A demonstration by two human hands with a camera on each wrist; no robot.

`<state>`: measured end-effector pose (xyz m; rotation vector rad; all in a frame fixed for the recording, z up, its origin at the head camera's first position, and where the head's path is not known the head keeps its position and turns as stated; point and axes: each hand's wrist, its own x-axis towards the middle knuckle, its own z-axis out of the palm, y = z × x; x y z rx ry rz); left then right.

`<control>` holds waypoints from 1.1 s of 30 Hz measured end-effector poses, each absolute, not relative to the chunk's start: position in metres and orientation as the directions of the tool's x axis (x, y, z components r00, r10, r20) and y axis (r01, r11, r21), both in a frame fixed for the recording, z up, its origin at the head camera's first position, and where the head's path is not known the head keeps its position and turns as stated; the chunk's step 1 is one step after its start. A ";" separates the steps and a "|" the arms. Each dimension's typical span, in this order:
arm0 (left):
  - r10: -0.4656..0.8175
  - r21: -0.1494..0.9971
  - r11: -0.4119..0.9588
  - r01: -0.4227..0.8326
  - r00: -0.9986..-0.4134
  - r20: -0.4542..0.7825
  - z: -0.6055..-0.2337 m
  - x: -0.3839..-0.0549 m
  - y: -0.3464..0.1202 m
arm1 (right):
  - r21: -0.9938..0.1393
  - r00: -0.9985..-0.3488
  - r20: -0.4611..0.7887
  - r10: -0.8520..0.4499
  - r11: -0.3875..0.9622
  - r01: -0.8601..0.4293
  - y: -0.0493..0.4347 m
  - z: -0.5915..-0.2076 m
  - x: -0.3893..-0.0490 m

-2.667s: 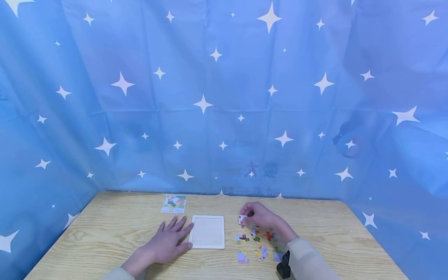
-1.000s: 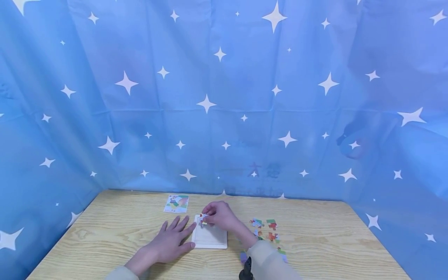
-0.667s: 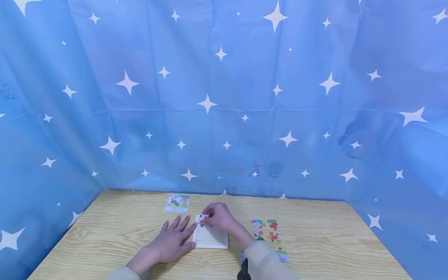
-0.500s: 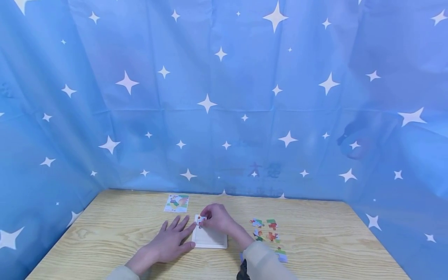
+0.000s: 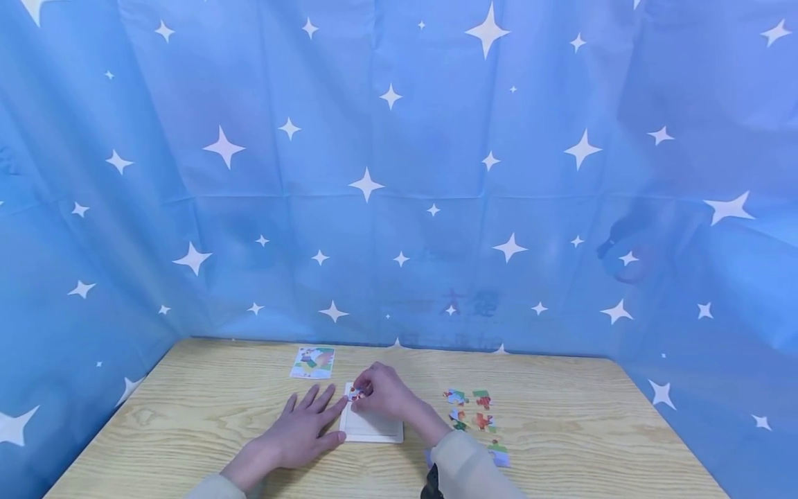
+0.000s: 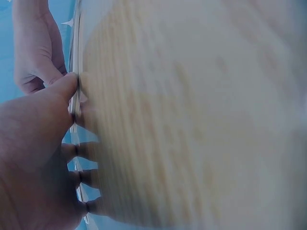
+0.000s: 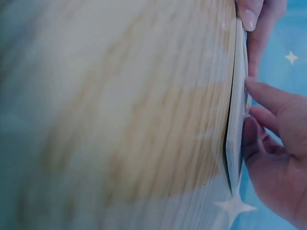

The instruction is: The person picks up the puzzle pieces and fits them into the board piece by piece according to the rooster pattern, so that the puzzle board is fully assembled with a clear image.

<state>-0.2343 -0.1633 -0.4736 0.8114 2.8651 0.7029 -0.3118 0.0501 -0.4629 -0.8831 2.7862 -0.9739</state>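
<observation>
A small, brightly printed jigsaw piece (image 5: 356,394) lies at the far left corner of a white puzzle tray (image 5: 374,438). The thumb and fingers of my right hand (image 5: 388,395) pinch it there and cover part of it. My left hand (image 5: 299,433) lies palm down with fingers spread, its index finger and thumb touching the tray's left edge. In the right wrist view, the curled right hand (image 7: 283,139) meets the tray's surface; the piece itself is hard to make out. The left wrist view shows the left hand (image 6: 33,158) at the tabletop and tray edge.
Loose jigsaw pieces (image 5: 483,421) lie in rows to the right of the tray, some hidden behind the right forearm. A printed picture card (image 5: 313,363) lies back left on the wooden table (image 5: 561,416). A starred blue curtain (image 5: 399,173) hangs behind.
My right hand has brought the piece from the right-hand group to the tray's far left corner, then shifted it slightly there. The left hand has stayed at the tray's edge.
</observation>
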 end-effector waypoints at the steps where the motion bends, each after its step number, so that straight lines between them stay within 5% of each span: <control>1: 0.517 0.452 0.751 0.481 -0.855 0.051 -0.475 -0.235 -0.164 | -0.587 -0.834 0.123 -0.538 0.638 -0.498 0.050 -0.463 -0.312; 16: 0.497 0.444 0.764 0.468 -0.866 0.057 -0.487 -0.242 -0.166 | -0.564 -0.770 0.163 -0.617 0.582 -0.586 0.054 -0.462 -0.313; 33: 0.492 0.444 0.770 0.458 -0.869 0.043 -0.488 -0.244 -0.167 | -0.503 -0.800 0.122 -0.587 0.658 -0.560 0.053 -0.459 -0.308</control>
